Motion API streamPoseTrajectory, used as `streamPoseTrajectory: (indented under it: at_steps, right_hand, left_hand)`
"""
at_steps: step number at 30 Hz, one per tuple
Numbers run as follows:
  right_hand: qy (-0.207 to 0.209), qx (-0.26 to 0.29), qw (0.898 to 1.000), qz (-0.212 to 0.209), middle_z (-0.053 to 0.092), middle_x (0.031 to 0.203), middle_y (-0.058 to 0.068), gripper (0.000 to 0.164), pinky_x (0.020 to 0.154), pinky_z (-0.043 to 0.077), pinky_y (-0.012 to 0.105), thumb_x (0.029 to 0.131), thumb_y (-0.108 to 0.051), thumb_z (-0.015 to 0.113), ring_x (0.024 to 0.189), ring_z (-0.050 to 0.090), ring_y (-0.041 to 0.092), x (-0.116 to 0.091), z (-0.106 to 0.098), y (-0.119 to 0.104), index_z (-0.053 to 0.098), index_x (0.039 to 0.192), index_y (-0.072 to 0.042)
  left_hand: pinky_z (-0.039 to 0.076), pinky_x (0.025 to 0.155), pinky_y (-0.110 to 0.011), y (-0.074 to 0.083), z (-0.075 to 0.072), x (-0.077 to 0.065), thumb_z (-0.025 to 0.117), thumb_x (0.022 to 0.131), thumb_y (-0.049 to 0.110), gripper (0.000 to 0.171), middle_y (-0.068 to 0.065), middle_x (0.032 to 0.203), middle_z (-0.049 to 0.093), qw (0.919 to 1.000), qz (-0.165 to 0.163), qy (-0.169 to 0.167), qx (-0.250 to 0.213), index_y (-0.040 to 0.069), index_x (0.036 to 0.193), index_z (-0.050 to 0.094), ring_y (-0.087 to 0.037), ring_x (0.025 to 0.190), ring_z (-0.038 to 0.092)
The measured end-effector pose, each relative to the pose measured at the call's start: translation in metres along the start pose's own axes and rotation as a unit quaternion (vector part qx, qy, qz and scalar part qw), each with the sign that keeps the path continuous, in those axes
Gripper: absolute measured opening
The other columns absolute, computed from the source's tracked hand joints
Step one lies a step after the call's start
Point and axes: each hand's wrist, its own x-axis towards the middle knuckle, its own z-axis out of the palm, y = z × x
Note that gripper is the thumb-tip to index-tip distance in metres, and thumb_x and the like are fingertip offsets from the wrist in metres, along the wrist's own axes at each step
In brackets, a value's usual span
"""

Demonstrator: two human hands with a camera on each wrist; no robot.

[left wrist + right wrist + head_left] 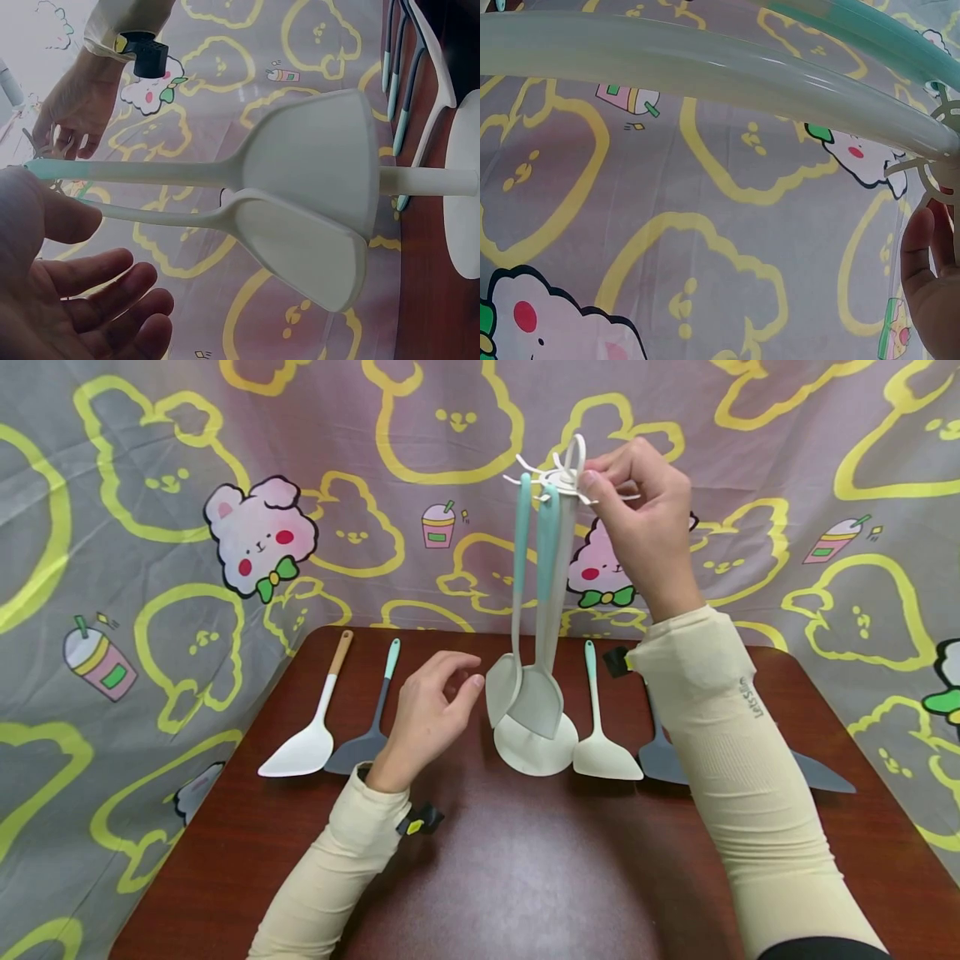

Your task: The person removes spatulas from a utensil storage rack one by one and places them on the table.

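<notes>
A white utensil stand (564,585) rises from its round base (528,758) on the table, with a ring of hooks at the top. My right hand (651,502) pinches a hook at the right side of that ring. Two pale spatulas with turquoise handles hang from its left and front: one blade (501,689) to the left, a wider one (542,703) nearer me. My left hand (431,710) is beside them, fingers loosely bent and holding nothing. In the left wrist view its fingers (112,300) lie apart from the wider spatula (307,157) and the narrower one (300,247).
Left on the brown table (525,868) lie a white spatula with a wooden handle (303,747) and a dark grey one (360,750). Right of the base lie a cream spatula (606,756) and dark grey utensils (663,762), partly behind my right sleeve. A patterned curtain (360,585) surrounds the table.
</notes>
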Motion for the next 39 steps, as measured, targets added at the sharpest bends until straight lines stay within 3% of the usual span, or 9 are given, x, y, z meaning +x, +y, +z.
streamPoseTrajectory:
  at_steps: [7, 16, 26, 32, 39]
  right_hand:
    - [0.0, -0.001, 1.0, 0.0, 0.065, 0.088, -0.01, 0.025, 0.072, 0.052, 0.019, 0.09, -0.008, 0.062, 0.084, 0.064, 0.009, -0.002, 0.0, 0.0, 0.056, 0.067, -0.017]
    - [0.003, 0.017, 1.0, 0.0, 0.064, 0.087, -0.009, 0.025, 0.07, 0.05, 0.019, 0.089, -0.006, 0.061, 0.082, 0.061, 0.008, -0.002, -0.001, 0.0, 0.055, 0.067, -0.014]
    - [0.001, 0.017, 1.0, -0.002, 0.063, 0.087, -0.009, 0.025, 0.072, 0.052, 0.019, 0.089, -0.006, 0.06, 0.085, 0.063, 0.009, -0.002, 0.002, 0.003, 0.054, 0.067, -0.015]
    - [-0.002, 0.02, 1.0, -0.018, 0.064, 0.087, -0.011, 0.027, 0.071, 0.052, 0.019, 0.09, -0.006, 0.06, 0.085, 0.064, 0.009, -0.001, 0.003, 0.006, 0.054, 0.067, -0.021]
    - [-0.001, 0.013, 1.0, -0.008, 0.065, 0.089, -0.009, 0.022, 0.071, 0.051, 0.019, 0.09, -0.006, 0.059, 0.088, 0.064, 0.01, -0.001, 0.002, 0.005, 0.054, 0.069, -0.007]
  left_hand:
    - [0.055, 0.075, -0.041, -0.001, 0.001, 0.007, 0.064, 0.094, 0.016, 0.022, -0.006, 0.109, 0.069, 0.9997, 0.002, 0.01, -0.021, 0.008, 0.113, 0.07, -0.017, 0.086, 0.063]
    - [0.049, 0.072, -0.028, 0.002, 0.001, 0.023, 0.062, 0.094, 0.014, 0.02, -0.007, 0.105, 0.069, 0.998, 0.023, 0.046, -0.036, 0.007, 0.11, 0.072, -0.017, 0.089, 0.062]
    - [0.048, 0.07, -0.03, 0.006, -0.006, 0.042, 0.06, 0.095, 0.013, 0.02, -0.01, 0.096, 0.068, 0.9964, 0.032, 0.065, -0.045, 0.004, 0.108, 0.072, -0.019, 0.079, 0.06]
    - [0.056, 0.073, -0.033, 0.015, -0.013, 0.058, 0.06, 0.094, 0.012, 0.021, -0.011, 0.103, 0.07, 0.9959, 0.045, 0.06, -0.05, 0.003, 0.109, 0.072, -0.021, 0.083, 0.068]
    - [0.056, 0.076, -0.032, 0.026, -0.018, 0.084, 0.06, 0.094, 0.014, 0.022, -0.011, 0.105, 0.07, 0.9976, 0.062, 0.031, -0.01, 0.003, 0.11, 0.072, -0.021, 0.088, 0.067]
